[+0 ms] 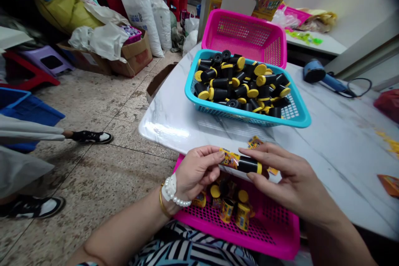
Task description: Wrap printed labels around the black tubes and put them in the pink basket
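Note:
My left hand [199, 168] pinches a yellow printed sleeve [230, 158] between thumb and fingers. A black canister [247, 165] with a yellow cap lies in line with the sleeve, its uncapped end at the sleeve's mouth. Around the canister close the thumb and fingers of my right hand [289, 174]. Whether the canister's end sits inside the sleeve or only meets it, I cannot tell. Below both hands, a pink basket [282, 251] holds several canisters in printed sleeves [242, 217]. More flat printed sleeves [254, 141] lie on the table just beyond my right hand.
On the marbled table [168, 126], a turquoise basket [301, 120] is heaped with black, yellow-capped canisters. Behind it stands another pink basket [213, 29]. A blue heat gun [327, 77] with a cord lies at right. To the left, a person's shoe [92, 136] rests on the floor.

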Motion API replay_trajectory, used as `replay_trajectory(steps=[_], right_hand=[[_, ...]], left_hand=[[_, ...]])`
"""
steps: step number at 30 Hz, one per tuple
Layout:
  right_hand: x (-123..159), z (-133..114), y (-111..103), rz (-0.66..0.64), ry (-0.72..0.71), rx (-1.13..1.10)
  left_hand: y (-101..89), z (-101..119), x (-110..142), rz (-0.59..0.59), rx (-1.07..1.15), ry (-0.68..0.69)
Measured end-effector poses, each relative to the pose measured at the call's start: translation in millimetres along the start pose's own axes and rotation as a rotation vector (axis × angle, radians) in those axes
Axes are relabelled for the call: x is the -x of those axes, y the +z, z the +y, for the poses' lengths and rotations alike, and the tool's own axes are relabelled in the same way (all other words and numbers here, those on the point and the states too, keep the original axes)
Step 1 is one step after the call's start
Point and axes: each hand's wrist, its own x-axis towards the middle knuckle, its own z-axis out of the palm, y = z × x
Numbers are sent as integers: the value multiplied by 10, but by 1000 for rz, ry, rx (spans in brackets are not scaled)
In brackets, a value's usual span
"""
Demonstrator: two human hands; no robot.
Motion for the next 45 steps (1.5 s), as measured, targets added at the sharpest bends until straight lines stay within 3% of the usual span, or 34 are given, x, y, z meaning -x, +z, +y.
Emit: replay_trajectory(steps=[6,11,13,17,24,27,31,34,38,45], right_hand=[[-60,-44,17,51,-93,46],[67,-18,58,136,-42,-18],[134,-14,83,130,-60,-81],[227,-13,173,144,-111,-79],[326,64,314,122,-102,-64],[397,82,355,146,-31,-111],[494,114,405,227,103,-227],[519,136,463,236,54,-217],[506,123,545,333,59,-238],[514,26,473,317,32,-211]], left_hand=[[-8,-46,57,14,-150,28],[-42,-48,180,89,-246,153],[-60,-23,202,3,-296,144],[-93,5,177,-214,-390,-9],[8,-134,62,-249,-402,-60],[33,-179,48,-267,-391,-77],[-39,-168,83,-196,-411,-29],[-48,-144,131,-170,-488,-4],[58,-135,188,-95,-657,144],[16,-174,202,-188,-718,244]])
